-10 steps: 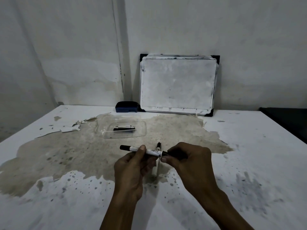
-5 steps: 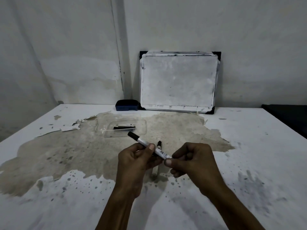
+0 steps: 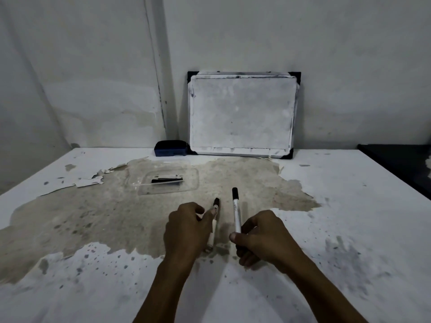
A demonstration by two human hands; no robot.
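Note:
My right hand grips a white marker by its lower end, and the black cap points away from me. A second marker with a black cap lies on the stained table just left of it. My left hand hovers low beside this second marker with loosely curled fingers. Its thumb tip rests on the marker's barrel; no pinch shows.
A clear plastic tray holding a dark pen-like item sits behind the hands. A whiteboard leans on the back wall, with a blue eraser at its left. Peeled paint flakes lie at the left, and a dark surface borders the right.
My left hand let go of the white marker and dropped to the marker on the table. My right hand swung the white marker round until it points away.

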